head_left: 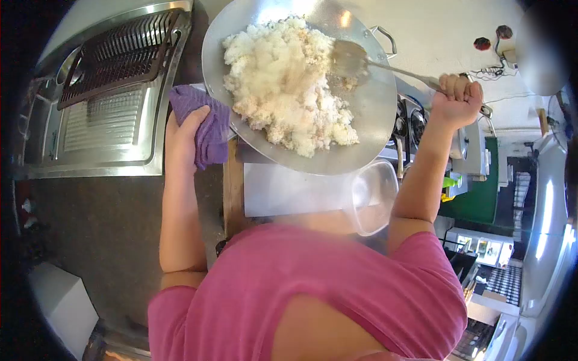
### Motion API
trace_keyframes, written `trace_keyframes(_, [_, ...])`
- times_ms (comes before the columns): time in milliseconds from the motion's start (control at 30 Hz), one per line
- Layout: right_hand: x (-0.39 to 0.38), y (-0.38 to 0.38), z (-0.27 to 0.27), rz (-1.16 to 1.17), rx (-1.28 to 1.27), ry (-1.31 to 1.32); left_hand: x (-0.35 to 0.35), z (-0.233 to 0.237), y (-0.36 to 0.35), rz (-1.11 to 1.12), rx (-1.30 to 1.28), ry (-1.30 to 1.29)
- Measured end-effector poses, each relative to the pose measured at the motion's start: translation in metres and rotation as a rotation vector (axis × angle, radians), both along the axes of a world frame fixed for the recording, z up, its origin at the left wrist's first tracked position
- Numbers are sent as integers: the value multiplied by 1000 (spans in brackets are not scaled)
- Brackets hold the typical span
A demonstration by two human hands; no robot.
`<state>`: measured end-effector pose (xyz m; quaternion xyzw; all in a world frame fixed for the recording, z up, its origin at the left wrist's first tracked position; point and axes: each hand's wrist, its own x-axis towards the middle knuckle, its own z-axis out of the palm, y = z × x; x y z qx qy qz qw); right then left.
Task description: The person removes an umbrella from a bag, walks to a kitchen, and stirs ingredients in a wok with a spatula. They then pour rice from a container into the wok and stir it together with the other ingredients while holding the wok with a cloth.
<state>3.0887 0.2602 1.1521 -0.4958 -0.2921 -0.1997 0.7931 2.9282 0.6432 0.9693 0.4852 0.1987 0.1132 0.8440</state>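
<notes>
A wide metal wok (pixel 373 114) holds a large mound of white rice (pixel 283 78) with light brown patches. My right hand (pixel 456 102) is closed round the handle of a metal spatula (pixel 349 58), whose broad blade rests in the wok at the right edge of the rice. At the wok's left rim, my left hand (pixel 188 129) grips a folded purple cloth (pixel 212 129). The cloth lies against the rim, and it hides whether a wok handle is under it. A metal loop handle (pixel 385 41) sticks out from the wok's upper right side.
To the left is a steel sink (pixel 153 141) with a dark dish rack (pixel 117 60) across it. Below the wok are a white board-like sheet (pixel 289 189) and a clear plastic container (pixel 373 198). A gas stove (pixel 412 123) stands to the right, partly behind my right arm.
</notes>
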Motion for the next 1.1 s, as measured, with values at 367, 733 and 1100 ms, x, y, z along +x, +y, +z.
trace_keyframes(367, [114,37,-110,-87,222,527,5,-7,-1,72,50,50])
trace_keyframes(733, [-40,105,-80,398,-283,-46,6,-7,0,25,-34,-42])
trace_keyframes(1100, [-72,109,-82,268,-210,135,5,-10,1,21,8,-32])
